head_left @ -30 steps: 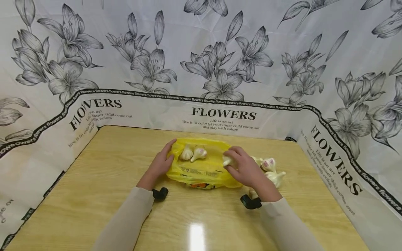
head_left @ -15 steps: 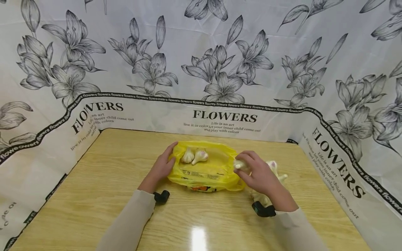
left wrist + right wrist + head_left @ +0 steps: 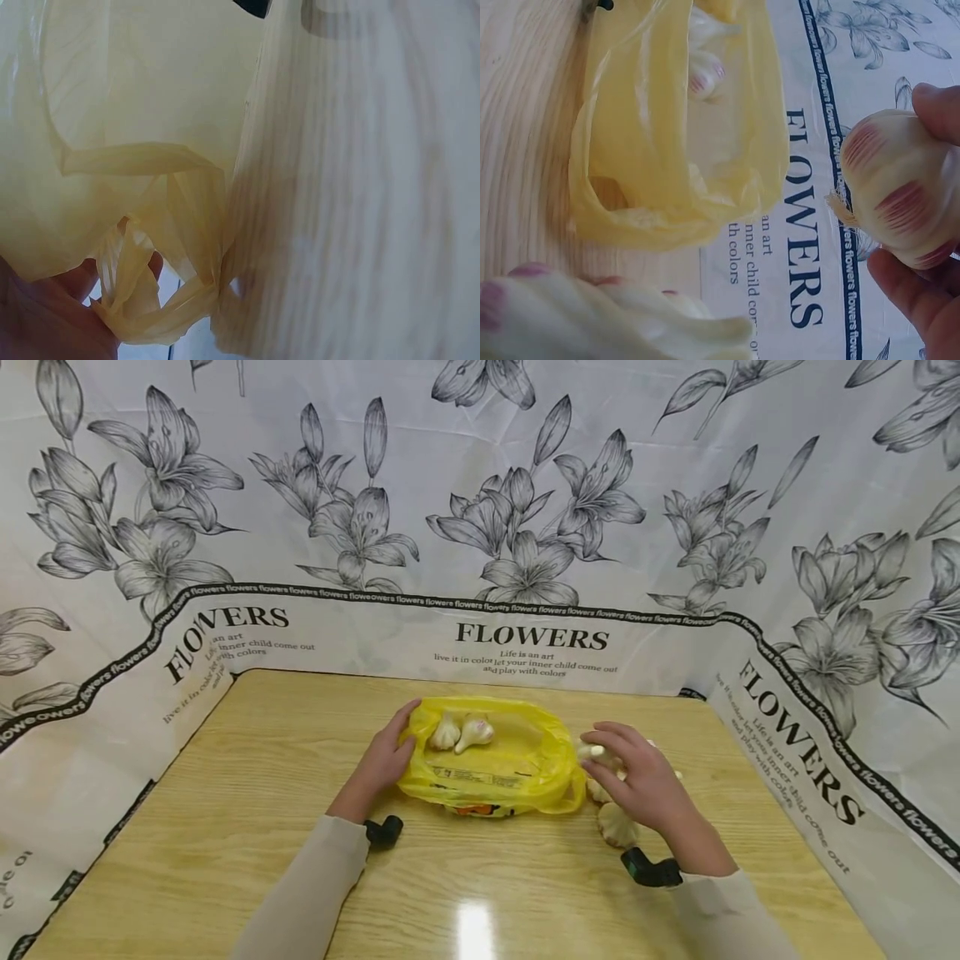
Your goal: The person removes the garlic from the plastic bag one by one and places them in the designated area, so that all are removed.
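A yellow plastic bag (image 3: 551, 789) lies mouth-up on the wooden table, held at its left edge by my left hand (image 3: 386, 760). In the left wrist view, fingers (image 3: 56, 319) show beside the bag's crumpled handle (image 3: 139, 307). Two white garlic bulbs (image 3: 474, 732) sit inside the bag, toward its left end. To the right of the bag, my right hand (image 3: 645, 781) grips another garlic bulb (image 3: 900, 187) between thumb and fingers; purple streaks mark its skin. Below and behind this hand is a group of garlic bulbs (image 3: 618, 825), partly hidden by it.
The wooden table (image 3: 285, 860) stretches around the bag. White cloth walls (image 3: 360, 635) with printed flowers and lettering enclose its back and sides. Dark wrist cameras (image 3: 384, 832) stick out from both sleeves.
My right hand has moved right with the garlic bulb, from over the bag's right end to beside the bulbs on the table. The left hand stays at the bag's left edge.
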### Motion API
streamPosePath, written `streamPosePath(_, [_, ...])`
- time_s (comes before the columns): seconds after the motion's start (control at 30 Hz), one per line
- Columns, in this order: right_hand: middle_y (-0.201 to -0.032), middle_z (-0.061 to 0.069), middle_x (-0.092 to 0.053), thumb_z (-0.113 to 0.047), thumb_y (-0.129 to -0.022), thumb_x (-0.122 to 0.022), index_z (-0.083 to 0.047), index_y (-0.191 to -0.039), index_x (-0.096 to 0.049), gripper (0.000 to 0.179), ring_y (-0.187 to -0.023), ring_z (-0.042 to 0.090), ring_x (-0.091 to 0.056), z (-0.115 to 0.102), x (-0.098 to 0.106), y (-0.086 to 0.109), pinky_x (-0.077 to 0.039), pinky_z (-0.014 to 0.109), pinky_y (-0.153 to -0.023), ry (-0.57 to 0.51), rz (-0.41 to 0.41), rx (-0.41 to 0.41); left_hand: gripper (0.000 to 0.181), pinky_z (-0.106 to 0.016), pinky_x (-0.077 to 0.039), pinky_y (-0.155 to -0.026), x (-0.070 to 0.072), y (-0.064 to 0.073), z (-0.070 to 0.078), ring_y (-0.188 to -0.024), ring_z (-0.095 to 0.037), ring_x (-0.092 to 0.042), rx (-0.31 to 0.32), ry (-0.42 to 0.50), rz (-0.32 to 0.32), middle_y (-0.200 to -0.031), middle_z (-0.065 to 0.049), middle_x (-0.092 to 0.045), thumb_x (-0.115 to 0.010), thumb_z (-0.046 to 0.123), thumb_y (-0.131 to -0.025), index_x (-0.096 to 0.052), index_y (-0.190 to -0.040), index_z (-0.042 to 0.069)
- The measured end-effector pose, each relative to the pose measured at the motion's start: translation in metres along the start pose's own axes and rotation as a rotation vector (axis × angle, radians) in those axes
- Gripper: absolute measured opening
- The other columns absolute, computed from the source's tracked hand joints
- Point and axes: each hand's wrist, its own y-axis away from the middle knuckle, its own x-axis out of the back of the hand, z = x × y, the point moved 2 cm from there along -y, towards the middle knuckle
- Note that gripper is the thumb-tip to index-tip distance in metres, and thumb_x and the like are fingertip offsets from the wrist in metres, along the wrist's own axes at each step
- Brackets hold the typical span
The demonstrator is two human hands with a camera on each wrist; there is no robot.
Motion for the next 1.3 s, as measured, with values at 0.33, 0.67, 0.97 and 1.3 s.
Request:
streamPosePath(0.33, [-0.131,0.018,-0.058,-0.016,-0.085,-0.074,-0.012,-0.118,-0.065,0.035,-0.121,0.041,-0.050,0.013,0.015,0.014,-0.043,0.061,-0.092,-0.019,0.065,-0.077,0.058,-0.050,-0.025,-0.117,-0.001,0.000,0.000,-0.145,-0.032,-0.031,0.004,-0.001,0.001,-0.159,-0.008,-0.028,-0.041,0.015,-0.101,-0.022,-0.153,0.034])
streamPosePath(0.67, [-0.131,0.019,-0.058,-0.013,-0.082,-0.076,-0.010,-0.116,-0.065,0.036,-0.120,0.041,-0.053,0.022,0.023,0.025,-0.044,0.059,-0.091,-0.016,0.083,-0.101,0.058,-0.051,-0.026,-0.116,-0.001,0.000,-0.002,-0.145,-0.032,-0.031,-0.004,0.001,0.000,-0.159,-0.008,-0.029,-0.041,0.016,-0.101,-0.022,-0.153,0.034])
streamPosePath(0.97, [-0.132,0.018,-0.055,-0.012,-0.084,-0.074,-0.009,-0.117,-0.065,0.035,-0.112,0.039,-0.055,0.030,0.030,0.035,-0.046,0.055,-0.080,-0.004,0.100,-0.138,0.058,-0.051,-0.026,-0.116,0.001,0.001,0.000,-0.145,-0.033,-0.031,-0.023,-0.005,-0.001,-0.159,-0.009,-0.028,-0.041,0.015,-0.101,-0.022,-0.154,0.032])
streamPosePath(1.3, [-0.128,0.020,-0.055,-0.013,-0.085,-0.073,-0.008,-0.117,-0.066,0.033,-0.110,0.041,-0.055,0.039,0.032,0.046,-0.046,0.052,-0.071,0.012,0.083,-0.168,0.059,-0.051,-0.026,-0.116,0.002,0.001,0.001,-0.145,-0.032,-0.031,-0.008,-0.011,-0.009,-0.159,-0.009,-0.028,-0.041,0.016,-0.101,-0.021,-0.154,0.033])
